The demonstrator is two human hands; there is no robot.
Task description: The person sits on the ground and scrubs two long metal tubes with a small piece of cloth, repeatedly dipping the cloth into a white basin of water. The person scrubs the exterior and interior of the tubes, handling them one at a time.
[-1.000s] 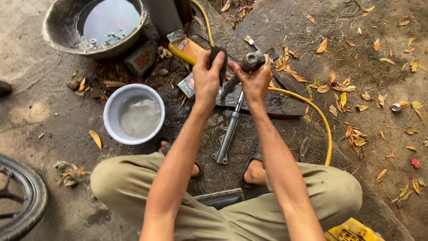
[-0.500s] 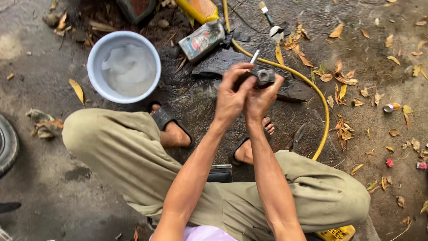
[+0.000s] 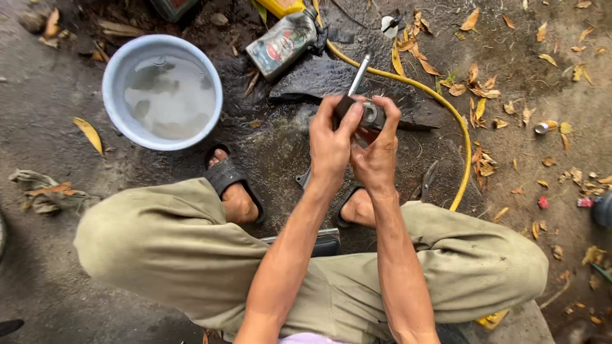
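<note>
Hands meet in front of the squatting person's knees, both wrapped around one small dark metal part (image 3: 368, 116) with a round fitting on its face. The left hand (image 3: 331, 145) grips it from its own side, thumb laid across the top; the right hand (image 3: 377, 153) clasps it from the other side, fingers curled over the far edge. Both hands are clenched on the part, touching each other at the heels.

A slim shiny rod (image 3: 359, 74) sticks out of the part and runs away from the hands, up and slightly to the right, its long axis pointing toward the yellow hose (image 3: 421, 88) beyond. Neither hand is nearer: the part sits between them, just past the fingertips.

Beyond and to the left of the left hand stands a pale blue basin (image 3: 162, 92) of cloudy water; further out lies a grey oil bottle (image 3: 282, 43) on its side. Right of the right hand, on the wet ground, lie pliers (image 3: 426, 181) near the hose.

How the rod joins the part is hidden by the fingers, and the part's underside cannot be seen. Something dark below the wrists, between the sandalled feet, is too covered to make out.
</note>
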